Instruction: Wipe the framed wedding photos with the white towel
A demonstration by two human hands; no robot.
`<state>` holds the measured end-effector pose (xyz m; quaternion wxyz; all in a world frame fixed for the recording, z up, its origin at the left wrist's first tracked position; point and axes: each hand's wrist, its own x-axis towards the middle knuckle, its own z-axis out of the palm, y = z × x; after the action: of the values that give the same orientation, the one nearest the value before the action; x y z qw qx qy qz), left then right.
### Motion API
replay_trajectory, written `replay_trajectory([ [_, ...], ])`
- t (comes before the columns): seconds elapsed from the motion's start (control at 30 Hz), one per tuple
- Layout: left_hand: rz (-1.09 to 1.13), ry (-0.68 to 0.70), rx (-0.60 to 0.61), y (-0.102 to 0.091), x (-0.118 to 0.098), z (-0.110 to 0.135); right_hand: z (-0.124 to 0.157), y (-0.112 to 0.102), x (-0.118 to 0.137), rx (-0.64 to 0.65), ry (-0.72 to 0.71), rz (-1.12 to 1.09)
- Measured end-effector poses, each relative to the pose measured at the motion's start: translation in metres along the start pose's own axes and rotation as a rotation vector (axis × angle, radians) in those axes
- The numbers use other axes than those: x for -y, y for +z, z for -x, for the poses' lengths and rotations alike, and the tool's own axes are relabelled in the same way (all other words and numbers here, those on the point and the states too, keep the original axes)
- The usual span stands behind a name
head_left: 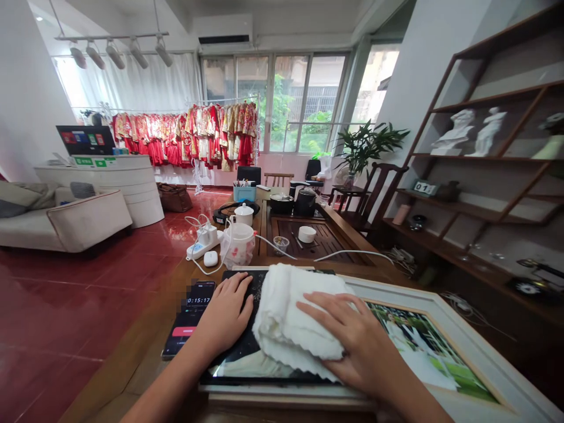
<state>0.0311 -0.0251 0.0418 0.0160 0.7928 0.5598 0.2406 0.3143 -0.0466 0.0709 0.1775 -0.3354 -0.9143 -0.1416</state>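
While 2 hands press towel, photo (obscured)

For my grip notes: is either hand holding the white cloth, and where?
No grip shows: the right hand lies flat on top of the folded white cloth; the left hand rests beside it on the framed photograph.

Folded towel on framed photo, phone left of frame, power strip behind phone, tea tray upper middle, shelves right edge
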Motion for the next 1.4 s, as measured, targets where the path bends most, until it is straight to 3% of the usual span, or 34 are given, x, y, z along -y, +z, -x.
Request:
replay_trajectory([
  [0.17, -0.002, -0.001, 0.016, -0.001, -0.001, 0.000, 0.003, 0.001, -0.014, -0.066, 0.186, 0.091],
  [0.27, -0.007, -0.007, 0.023, -0.002, -0.002, -0.001, 0.004, 0.003, -0.019, -0.086, 0.218, 0.117],
  [0.67, -0.011, -0.020, 0.021, 0.000, 0.000, -0.001, -0.002, 0.000, 0.011, 0.033, -0.048, -0.079],
  [0.93, -0.005, -0.013, 0.028, 0.000, -0.002, -0.002, 0.000, 0.000, -0.009, -0.056, 0.190, 0.040],
  [1.07, -0.008, -0.009, 0.026, -0.001, -0.001, -0.001, 0.002, 0.001, -0.015, -0.087, 0.244, 0.092],
  [1.4, 0.005, -0.014, 0.016, -0.001, -0.001, -0.001, 0.000, 0.003, 0.003, 0.008, 0.017, -0.052],
])
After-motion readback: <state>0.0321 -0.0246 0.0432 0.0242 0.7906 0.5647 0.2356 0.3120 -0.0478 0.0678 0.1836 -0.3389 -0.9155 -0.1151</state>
